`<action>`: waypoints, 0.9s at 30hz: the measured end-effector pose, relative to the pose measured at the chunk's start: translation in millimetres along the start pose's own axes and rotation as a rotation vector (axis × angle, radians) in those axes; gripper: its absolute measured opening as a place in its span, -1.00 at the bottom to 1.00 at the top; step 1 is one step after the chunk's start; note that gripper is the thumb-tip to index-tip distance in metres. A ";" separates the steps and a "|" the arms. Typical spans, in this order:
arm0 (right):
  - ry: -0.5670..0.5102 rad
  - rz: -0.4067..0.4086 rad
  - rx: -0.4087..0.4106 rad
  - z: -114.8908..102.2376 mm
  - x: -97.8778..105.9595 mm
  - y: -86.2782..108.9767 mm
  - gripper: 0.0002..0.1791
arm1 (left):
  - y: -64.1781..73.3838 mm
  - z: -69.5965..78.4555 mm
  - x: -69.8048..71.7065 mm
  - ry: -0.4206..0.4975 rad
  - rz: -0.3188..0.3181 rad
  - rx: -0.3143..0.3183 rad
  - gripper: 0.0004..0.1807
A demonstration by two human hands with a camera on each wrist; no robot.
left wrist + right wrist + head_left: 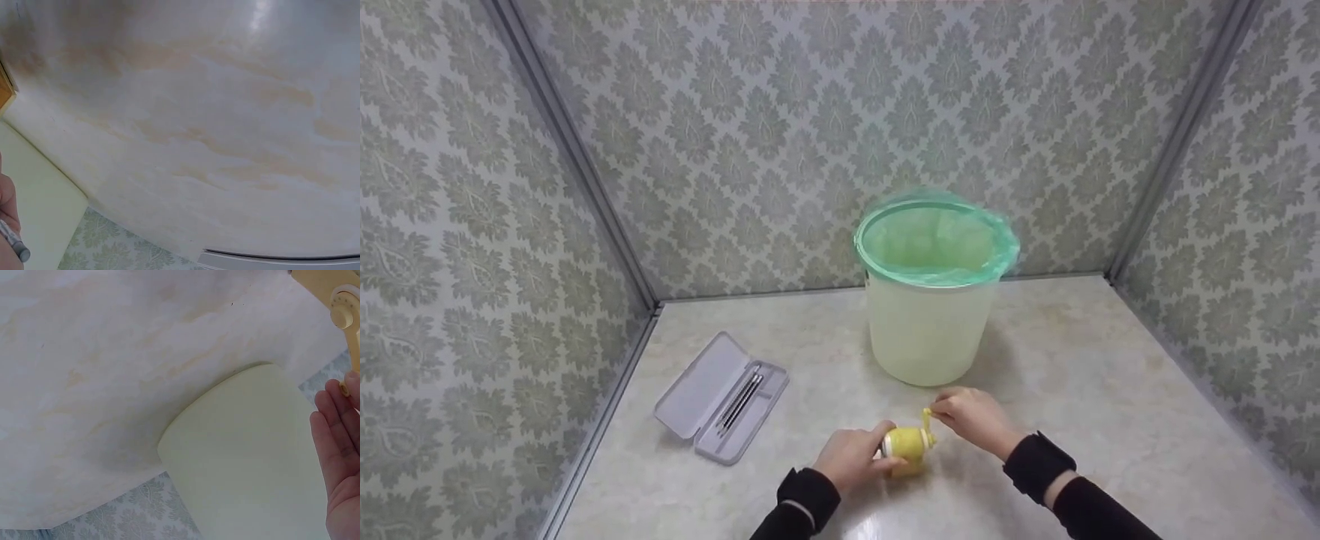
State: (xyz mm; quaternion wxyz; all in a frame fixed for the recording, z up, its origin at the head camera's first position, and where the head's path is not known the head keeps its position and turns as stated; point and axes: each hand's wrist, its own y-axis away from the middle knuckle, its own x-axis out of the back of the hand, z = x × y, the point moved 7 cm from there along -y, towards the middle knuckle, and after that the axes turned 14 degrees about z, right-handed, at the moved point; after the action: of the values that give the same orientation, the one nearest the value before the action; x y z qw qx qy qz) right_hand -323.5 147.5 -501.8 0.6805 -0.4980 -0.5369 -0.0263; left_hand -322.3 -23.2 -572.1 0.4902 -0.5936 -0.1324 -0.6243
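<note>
A yellow hand-crank pencil sharpener [907, 446] is gripped in my left hand [851, 457], thumb and fingers around its body. My right hand [975, 420] pinches the knob of its crank arm [927, 420], on the side facing right. The right wrist view shows the crank's round hub [341, 316] and my right hand [340, 455] at the lower end of the arm. At the left edge of the left wrist view, part of my left hand [8, 208] appears with a slim silvery rod [17, 246] with a dark grey end, perhaps a pencil. Most of that hand is out of frame.
A pale bin [930, 337] with a green bag [937, 277] over its rim stands just beyond my hands. To the left lies an open grey pencil case [697, 386] holding several pencils [742, 401]. Patterned walls [780, 150] border the marbled table [1080, 360].
</note>
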 end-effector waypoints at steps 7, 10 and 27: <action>0.018 -0.007 0.001 -1.6 -3.6 -1.6 -0.92 | 0.3 0.4 1.1 -0.036 0.011 -0.023 -0.46; 0.029 -0.014 0.000 -0.9 -5.7 -1.6 -0.93 | 0.4 1.2 0.3 -0.026 0.006 -0.021 -0.44; 0.042 -0.023 -0.024 3.1 -15.3 -1.9 -0.91 | -0.9 -0.4 -1.9 0.012 -0.015 -0.003 -0.43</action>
State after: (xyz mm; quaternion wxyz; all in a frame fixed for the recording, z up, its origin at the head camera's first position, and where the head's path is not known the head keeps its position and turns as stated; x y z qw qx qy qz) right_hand -333.2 141.2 -512.3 0.6850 -0.4994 -0.5280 -0.0511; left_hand -323.5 -22.2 -573.5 0.4854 -0.5895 -0.1330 -0.6318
